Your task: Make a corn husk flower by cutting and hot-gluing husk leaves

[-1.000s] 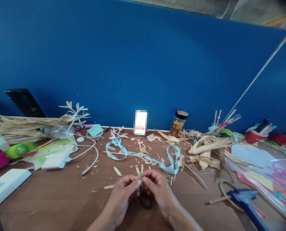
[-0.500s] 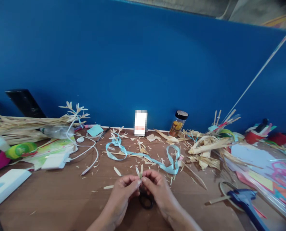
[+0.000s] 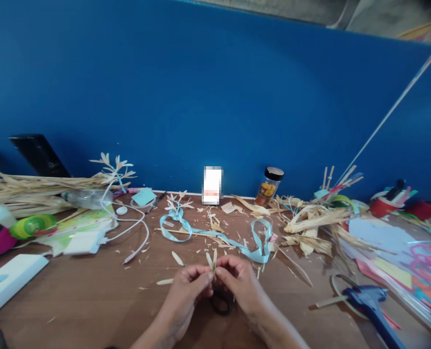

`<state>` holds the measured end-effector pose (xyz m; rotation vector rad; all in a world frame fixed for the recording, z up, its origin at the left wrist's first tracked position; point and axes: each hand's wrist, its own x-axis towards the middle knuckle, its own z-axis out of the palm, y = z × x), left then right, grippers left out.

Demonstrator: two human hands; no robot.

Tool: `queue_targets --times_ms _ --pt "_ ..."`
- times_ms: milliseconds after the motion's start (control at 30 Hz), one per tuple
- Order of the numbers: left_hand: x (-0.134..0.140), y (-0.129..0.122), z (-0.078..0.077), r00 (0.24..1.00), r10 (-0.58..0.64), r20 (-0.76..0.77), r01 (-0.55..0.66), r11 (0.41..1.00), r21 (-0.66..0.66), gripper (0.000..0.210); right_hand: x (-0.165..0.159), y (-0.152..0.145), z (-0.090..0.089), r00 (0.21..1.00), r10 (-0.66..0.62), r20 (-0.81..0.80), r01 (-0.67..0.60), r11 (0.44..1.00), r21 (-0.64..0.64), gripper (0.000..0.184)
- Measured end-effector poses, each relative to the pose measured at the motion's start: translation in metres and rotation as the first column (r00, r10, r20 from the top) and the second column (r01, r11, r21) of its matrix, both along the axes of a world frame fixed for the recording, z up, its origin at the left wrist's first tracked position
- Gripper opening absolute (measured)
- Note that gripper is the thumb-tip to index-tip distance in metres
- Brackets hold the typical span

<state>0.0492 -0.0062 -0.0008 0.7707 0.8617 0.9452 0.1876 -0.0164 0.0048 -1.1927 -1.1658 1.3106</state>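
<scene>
My left hand [image 3: 192, 286] and my right hand [image 3: 237, 281] meet low in the middle of the view, thumbs and fingertips pinched together. Between them they hold a small bunch of pale husk petals [image 3: 211, 259], whose pointed tips stick up above the fingers. The lower end of the bunch is hidden by my fingers. Beneath the hands lies a dark ring-shaped object [image 3: 221, 304], perhaps a scissors handle, partly covered. Loose petal pieces [image 3: 177, 258] rest left of the hands. A light blue ribbon [image 3: 215, 234] curls across the table behind them.
A glue gun [image 3: 368, 300] lies at right, near dried husks [image 3: 310, 225]. A dark-lidded jar [image 3: 269, 186] and a bright blurred rectangle [image 3: 211, 185] stand at the back. At left are a white power strip [image 3: 15, 281], a charger [image 3: 84, 242] with cable, and a plastic bottle [image 3: 88, 198].
Both hands stay pinched on the petals in nearly the same place. The petal tips have shifted very slightly to the right, along with the whole view.
</scene>
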Motion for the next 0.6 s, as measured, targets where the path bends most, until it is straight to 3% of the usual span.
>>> queue_targets --times_ms 100,333,600 --pt "0.0011 -0.0006 0.0032 1.0 0.006 0.002 -0.006 1.0 -0.007 0.016 -0.0011 -0.0004 0.0011 1.0 -0.026 -0.001 0.026 0.999 -0.032 0.019" --pt "0.0017 0.0033 0.0004 0.997 -0.006 -0.081 0.011 0.999 0.053 0.02 -0.0039 -0.0037 -0.0009 0.999 -0.043 0.031 0.042 0.997 0.061 0.015" --pt "0.0032 0.0011 -0.0004 0.977 -0.003 -0.212 0.031 0.991 0.13 0.019 -0.0053 -0.0034 0.0042 0.995 -0.047 -0.084 0.042 0.998 -0.055 0.018"
